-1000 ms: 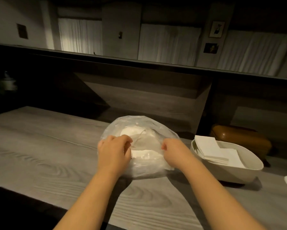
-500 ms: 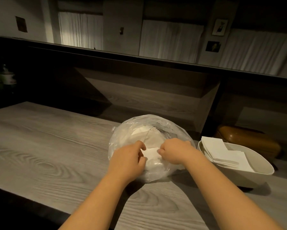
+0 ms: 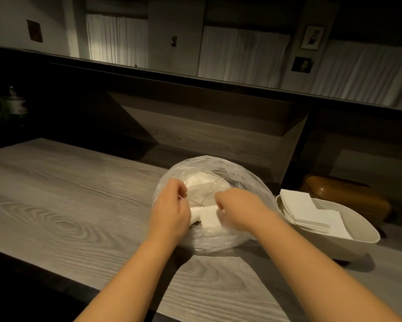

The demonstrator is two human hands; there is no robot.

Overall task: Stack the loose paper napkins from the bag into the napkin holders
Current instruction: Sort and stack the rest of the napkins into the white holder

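Wood-grain counter (image 3: 56,205) under dim light, with curtained windows behind a dark ledge. At centre sits the clear plastic bag (image 3: 246,182), its mouth toward the viewer, holding loose white napkins (image 3: 202,184). Compared with the view a second ago, when the two hands gripped the bag's rim well apart and spread it open, they have closed toward each other over the opening. The left hand (image 3: 169,210) now curls at the bag's left lip, apparently pinching the thin plastic; the right hand (image 3: 237,210) reaches into the mouth with fingers bent round a small folded wad (image 3: 209,217) drawn to the near edge, though the contact itself is partly hidden. Just right of the bag stands the cream holder (image 3: 362,231), already carrying a flat stack (image 3: 311,212); a tan object lies behind it. Judged from this, extraction of the next batch has begun, and transfer to the holder remains.
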